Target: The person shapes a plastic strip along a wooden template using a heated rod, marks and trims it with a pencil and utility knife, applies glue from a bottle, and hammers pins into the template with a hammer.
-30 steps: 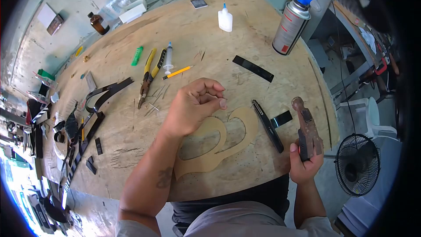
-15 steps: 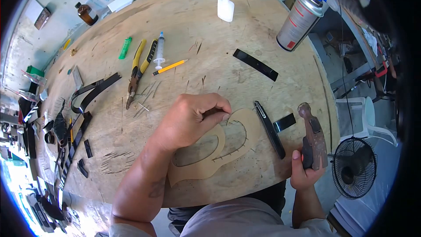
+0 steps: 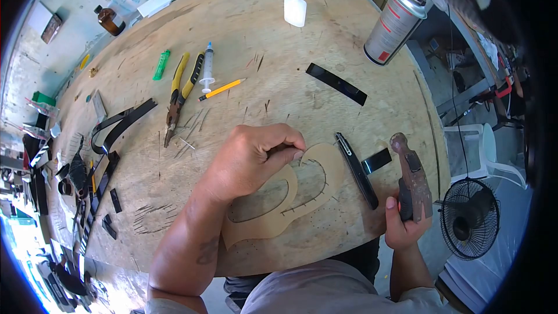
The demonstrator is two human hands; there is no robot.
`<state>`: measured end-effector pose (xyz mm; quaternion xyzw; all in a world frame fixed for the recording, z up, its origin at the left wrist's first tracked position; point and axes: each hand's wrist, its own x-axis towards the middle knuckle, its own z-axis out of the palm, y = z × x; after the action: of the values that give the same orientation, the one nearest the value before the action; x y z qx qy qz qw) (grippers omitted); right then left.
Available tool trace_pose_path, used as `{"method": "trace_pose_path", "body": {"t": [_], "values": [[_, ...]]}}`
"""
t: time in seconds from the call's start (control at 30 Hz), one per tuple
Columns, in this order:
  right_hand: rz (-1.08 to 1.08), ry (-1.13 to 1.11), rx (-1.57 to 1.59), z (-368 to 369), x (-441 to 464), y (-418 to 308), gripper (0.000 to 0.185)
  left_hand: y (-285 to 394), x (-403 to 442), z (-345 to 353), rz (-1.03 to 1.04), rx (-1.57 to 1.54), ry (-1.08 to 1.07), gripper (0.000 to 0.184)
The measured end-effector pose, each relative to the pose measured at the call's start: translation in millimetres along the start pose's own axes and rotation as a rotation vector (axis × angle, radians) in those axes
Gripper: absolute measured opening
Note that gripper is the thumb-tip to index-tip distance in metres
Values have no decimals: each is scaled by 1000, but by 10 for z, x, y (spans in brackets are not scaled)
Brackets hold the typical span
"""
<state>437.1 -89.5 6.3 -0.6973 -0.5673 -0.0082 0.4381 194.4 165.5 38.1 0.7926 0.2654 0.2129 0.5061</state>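
Observation:
A tan flat cutout (image 3: 256, 232) with rounded openings lies on the table in front of me. Small dark pins stand along the inner edge of its right opening. My left hand (image 3: 250, 160) is over the cutout's upper edge, thumb and forefinger pinched together; whatever is between the fingertips is too small to make out. Off the table's front right edge, my right hand (image 3: 404, 227) is closed around a rusty hammer (image 3: 414, 180), its rounded end pointing up. A black utility knife (image 3: 357, 171) lies between the cutout and the hammer, beside a short black strip (image 3: 376, 161).
Pliers (image 3: 179, 99), a syringe (image 3: 207, 68), a pencil (image 3: 222, 89) and a green tube (image 3: 161, 65) lie farther back on the wooden table (image 3: 279, 81). A white glue bottle (image 3: 294, 10) and a gas can (image 3: 395, 26) stand at the far side. Black strips (image 3: 128, 122) lie left.
The view has shifted slightly, so the tabletop things sit a little farther left. The hammer has tilted slightly in my right hand. My left hand keeps its pinch at the same spot.

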Motion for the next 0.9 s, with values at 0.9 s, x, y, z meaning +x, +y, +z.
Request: {"method": "trace_pose_path", "body": {"t": [0.9], "values": [[249,-450,570,-144,1023,-879,58,-107,-7,17,115,-10,-21,22]]}}
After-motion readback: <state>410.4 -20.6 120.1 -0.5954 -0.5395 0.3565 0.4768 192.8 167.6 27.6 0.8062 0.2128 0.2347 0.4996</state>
